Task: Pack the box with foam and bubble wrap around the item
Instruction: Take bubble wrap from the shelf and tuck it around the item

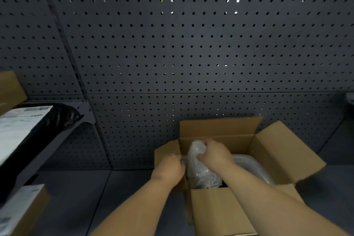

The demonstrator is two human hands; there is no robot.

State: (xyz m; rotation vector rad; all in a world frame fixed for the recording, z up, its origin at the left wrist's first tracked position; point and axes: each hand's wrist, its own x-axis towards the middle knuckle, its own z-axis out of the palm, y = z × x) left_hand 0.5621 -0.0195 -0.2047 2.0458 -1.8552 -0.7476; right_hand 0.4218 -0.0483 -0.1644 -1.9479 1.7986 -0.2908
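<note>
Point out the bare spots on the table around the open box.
Bare gray table lies left of the cardboard box, up to the shelf parcels. Another bare strip lies right of its right flap. Inside is crowded: bubble wrap, both hands, a wrapped item.

An open box (220,210) sits before a pegboard wall (191,53). Bubble wrap (199,166) stands inside, left of a wrapped item (251,166). Parcels (21,126) lie far left.

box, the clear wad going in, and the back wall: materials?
Box: brown corrugated cardboard by the look, matte, creased flaps. Wad: clear plastic bubble wrap, glossy and crinkled, held by the right hand. Wall: dark grey perforated panel, probably painted metal, though that is uncertain.
</note>
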